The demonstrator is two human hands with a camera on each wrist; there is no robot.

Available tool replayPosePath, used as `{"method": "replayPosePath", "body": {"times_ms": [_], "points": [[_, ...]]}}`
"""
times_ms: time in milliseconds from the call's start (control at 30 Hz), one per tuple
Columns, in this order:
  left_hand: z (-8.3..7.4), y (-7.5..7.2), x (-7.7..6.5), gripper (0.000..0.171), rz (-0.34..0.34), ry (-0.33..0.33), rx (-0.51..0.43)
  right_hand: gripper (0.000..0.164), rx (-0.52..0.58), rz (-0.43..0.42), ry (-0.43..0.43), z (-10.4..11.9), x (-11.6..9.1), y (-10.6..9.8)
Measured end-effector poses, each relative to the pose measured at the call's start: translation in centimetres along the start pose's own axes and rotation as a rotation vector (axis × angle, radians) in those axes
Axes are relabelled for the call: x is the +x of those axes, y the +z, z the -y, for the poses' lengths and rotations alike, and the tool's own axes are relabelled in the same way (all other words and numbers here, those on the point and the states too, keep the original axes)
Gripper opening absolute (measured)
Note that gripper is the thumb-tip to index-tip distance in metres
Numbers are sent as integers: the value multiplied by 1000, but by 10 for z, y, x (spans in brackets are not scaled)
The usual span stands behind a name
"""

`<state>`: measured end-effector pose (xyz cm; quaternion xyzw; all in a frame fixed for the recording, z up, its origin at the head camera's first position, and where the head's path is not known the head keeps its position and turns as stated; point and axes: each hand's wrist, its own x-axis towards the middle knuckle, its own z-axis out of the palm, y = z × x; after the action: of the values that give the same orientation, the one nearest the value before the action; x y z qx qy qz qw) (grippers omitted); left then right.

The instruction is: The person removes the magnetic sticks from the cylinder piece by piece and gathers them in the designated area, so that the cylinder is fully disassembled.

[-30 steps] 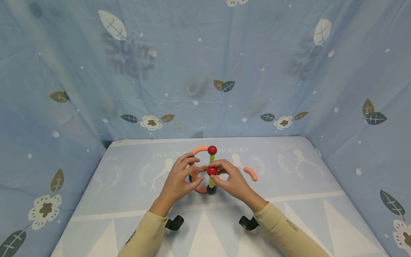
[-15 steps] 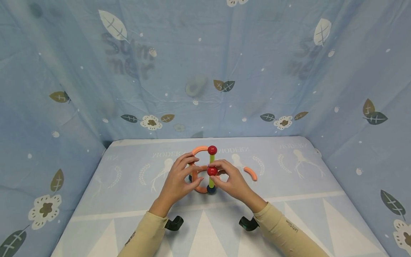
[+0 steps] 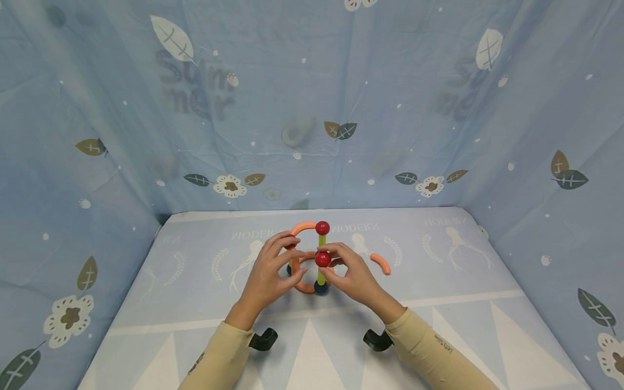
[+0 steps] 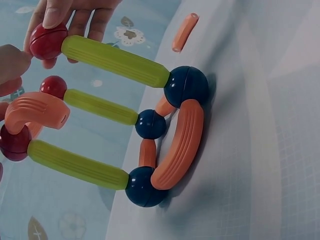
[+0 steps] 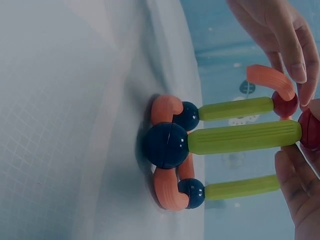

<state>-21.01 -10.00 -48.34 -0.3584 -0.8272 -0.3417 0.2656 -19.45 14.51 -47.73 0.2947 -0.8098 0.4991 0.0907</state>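
In the head view my right hand (image 3: 348,268) pinches a red ball (image 3: 323,259) atop a green rod (image 5: 245,137), thumb below and fingers above. That rod rises from a navy ball (image 5: 167,145) at the base. This magnetic stick-and-ball frame has three green uprights, with curved orange rods (image 4: 180,145) linking the navy balls. My left hand (image 3: 268,268) lies along the left side, fingertips at another red ball (image 4: 15,142), thumb spread apart. From that ball a curved orange rod (image 4: 37,107) sticks out with a bare end. The third red ball (image 3: 322,227) stands at the back.
A loose curved orange rod (image 3: 380,264) lies on the table right of the frame. Patterned cloth (image 3: 312,108) hangs behind and along both sides. Black wrist devices (image 3: 264,339) sit below both wrists, and the table (image 3: 312,346) has a triangle print.
My left hand has drawn slightly left, baring more of the left red ball. The right hand keeps its pinch on the near red ball, almost still.
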Motion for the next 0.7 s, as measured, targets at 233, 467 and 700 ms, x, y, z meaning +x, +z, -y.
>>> {"method": "replayPosePath", "body": {"times_ms": [233, 467, 700], "points": [[0, -3, -1, 31, -37, 12, 4, 45, 0, -6, -1, -1, -1, -1], [1, -7, -5, 37, -61, -40, -17, 50, -1, -1, 24, -4, -4, -2], [6, -14, -12, 48, -88, -120, -17, 53, -34, 2, 101, -12, -13, -5]]}}
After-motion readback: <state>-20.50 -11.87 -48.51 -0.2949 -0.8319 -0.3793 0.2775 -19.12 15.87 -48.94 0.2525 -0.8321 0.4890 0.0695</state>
